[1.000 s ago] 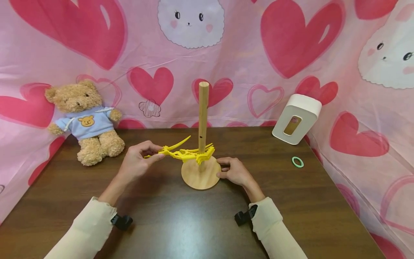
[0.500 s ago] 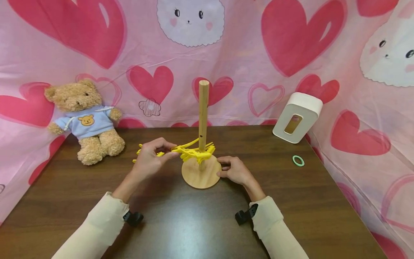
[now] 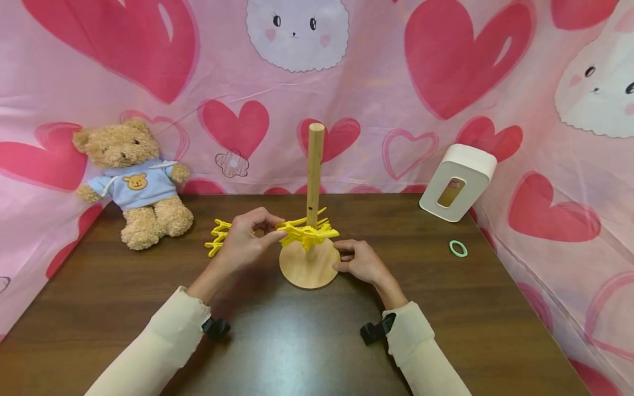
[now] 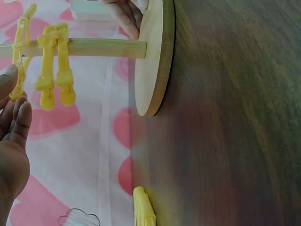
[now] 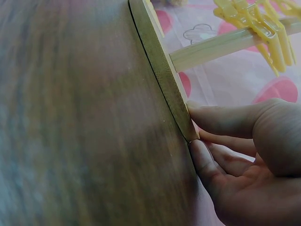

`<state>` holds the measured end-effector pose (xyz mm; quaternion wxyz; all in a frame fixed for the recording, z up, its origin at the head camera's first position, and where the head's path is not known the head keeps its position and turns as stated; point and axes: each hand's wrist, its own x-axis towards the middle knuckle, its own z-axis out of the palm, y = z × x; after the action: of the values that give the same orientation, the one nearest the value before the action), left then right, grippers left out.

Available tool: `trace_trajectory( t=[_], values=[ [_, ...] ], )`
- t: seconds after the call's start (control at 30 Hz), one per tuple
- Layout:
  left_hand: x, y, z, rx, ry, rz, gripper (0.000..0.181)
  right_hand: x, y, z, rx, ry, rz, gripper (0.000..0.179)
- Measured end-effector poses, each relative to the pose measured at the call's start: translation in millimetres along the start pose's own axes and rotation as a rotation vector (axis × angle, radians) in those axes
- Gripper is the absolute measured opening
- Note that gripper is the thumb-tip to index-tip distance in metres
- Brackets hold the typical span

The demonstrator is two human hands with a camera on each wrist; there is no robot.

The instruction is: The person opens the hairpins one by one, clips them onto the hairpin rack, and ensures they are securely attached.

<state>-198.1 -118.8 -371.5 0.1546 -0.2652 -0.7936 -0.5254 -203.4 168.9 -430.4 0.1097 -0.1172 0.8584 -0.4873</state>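
A wooden pole rises upright from a round wooden base at the middle of the table. My left hand pinches one end of a yellow plastic clip between thumb and fingers; its other end reaches around the pole. Two more yellow clips sit on the pole below it, closer to the base, with their rounded ends hanging to the side. With thumb and fingers, my right hand grips the base's right edge. In the right wrist view the clips overlap, so their separate shapes are hard to tell.
Several yellow clips lie on the table left of the base, partly behind my left hand. A teddy bear in a blue top sits at the back left. At the back right lean a white box and, nearer, lies a green ring.
My left hand has moved right with the clip, bringing its prongs from left of the pole to around it. The loose clips behind that hand have come into view. My right hand stays on the base.
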Motion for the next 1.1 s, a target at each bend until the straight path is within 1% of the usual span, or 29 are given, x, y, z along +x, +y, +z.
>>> trace_trajectory(
  t=[0.23,0.4,0.5,0.8,1.1],
  values=[
    [0.2,-2.8,1.4,0.02,-0.007,0.004,0.019,0.8,0,2,0.002,-0.001,0.001,0.051],
    [0.6,-4.9,1.1,0.027,-0.012,0.02,0.02,0.9,0,1,0.003,-0.003,0.006,0.051],
    [0.0,-6.1,0.1,0.034,-0.01,0.016,0.021,0.7,-1,1,0.0,-0.005,0.003,0.051],
    [0.2,-12.2,-1.8,0.053,-0.017,-0.006,0.024,0.1,0,0,0.008,-0.003,-0.016,0.05],
    [0.1,-13.7,-4.7,0.038,-0.052,-0.08,0.029,-0.2,-1,0,-0.001,0.003,-0.002,0.05]
  ],
)
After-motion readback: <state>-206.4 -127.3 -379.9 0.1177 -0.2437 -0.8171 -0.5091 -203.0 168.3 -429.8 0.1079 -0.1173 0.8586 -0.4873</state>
